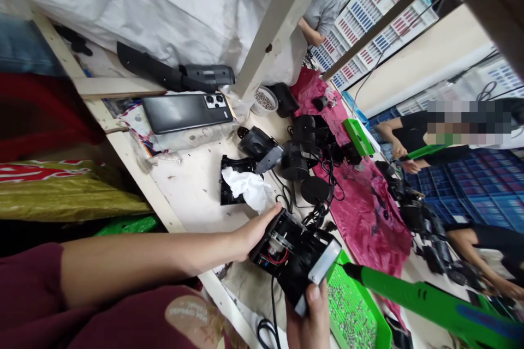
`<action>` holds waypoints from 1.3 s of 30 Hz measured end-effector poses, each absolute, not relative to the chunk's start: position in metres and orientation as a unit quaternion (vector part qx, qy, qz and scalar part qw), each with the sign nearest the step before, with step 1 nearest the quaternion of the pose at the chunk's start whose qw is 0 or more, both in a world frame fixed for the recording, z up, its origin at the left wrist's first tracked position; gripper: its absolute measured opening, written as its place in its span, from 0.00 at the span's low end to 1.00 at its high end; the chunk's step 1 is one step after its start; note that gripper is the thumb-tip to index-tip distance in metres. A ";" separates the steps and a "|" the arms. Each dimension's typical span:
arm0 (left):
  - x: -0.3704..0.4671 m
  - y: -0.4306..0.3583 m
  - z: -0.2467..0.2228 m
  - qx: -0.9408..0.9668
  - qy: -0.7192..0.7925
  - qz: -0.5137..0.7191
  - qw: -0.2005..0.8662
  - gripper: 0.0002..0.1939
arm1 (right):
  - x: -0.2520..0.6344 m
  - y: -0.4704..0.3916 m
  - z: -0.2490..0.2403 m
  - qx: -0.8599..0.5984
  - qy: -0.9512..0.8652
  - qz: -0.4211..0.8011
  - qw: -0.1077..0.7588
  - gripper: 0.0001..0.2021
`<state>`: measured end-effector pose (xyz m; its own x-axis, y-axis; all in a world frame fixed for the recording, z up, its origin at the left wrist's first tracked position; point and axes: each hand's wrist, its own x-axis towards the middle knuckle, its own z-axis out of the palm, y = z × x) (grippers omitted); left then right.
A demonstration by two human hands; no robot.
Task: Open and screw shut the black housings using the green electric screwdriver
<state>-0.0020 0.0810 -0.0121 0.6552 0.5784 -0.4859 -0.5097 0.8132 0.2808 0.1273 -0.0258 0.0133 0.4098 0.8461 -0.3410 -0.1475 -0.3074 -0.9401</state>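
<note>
I hold an open black appliance housing (301, 253) over the table's front edge; red wires and a round motor-like part show inside it. My left hand (254, 235) grips its upper left end, thumb along the edge. At the lower right end, my right hand (310, 313) is closed on the housing, the thumb beside a silver strip (325, 262). A black cord (273, 305) hangs below. Close to the silver strip is the tip of a green power screwdriver (426, 294), which neither hand touches. Beneath it lies a green tray (354, 311) of small screws.
Another black housing (226, 174) with white tissue (248, 188) lies on the white table. A phone (186, 113), a tub of screws (264, 101) and several black parts (301, 158) sit farther back. A wooden post (278, 22) rises behind. Other people work across the pink sheet (368, 212).
</note>
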 end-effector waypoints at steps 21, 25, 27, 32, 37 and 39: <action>-0.005 0.086 -0.009 -0.003 0.284 0.239 0.929 0.31 | 0.141 -0.041 0.001 -0.636 -0.196 0.499 0.556 0.36; -0.006 0.087 -0.009 -0.010 0.260 0.233 0.937 0.32 | 0.142 -0.041 0.001 -0.635 -0.202 0.499 0.554 0.35; -0.007 0.088 -0.009 -0.014 0.248 0.232 0.940 0.33 | 0.141 -0.042 -0.001 -0.637 -0.205 0.493 0.556 0.33; -0.010 0.091 -0.008 -0.016 0.233 0.226 0.946 0.35 | 0.142 -0.043 -0.005 -0.621 -0.211 0.506 0.560 0.33; -0.010 0.091 -0.006 -0.015 0.246 0.217 0.945 0.35 | 0.145 -0.039 0.002 -0.609 -0.202 0.520 0.564 0.35; -0.009 0.091 -0.005 -0.015 0.246 0.217 0.945 0.35 | 0.146 -0.037 0.005 -0.609 -0.200 0.521 0.564 0.38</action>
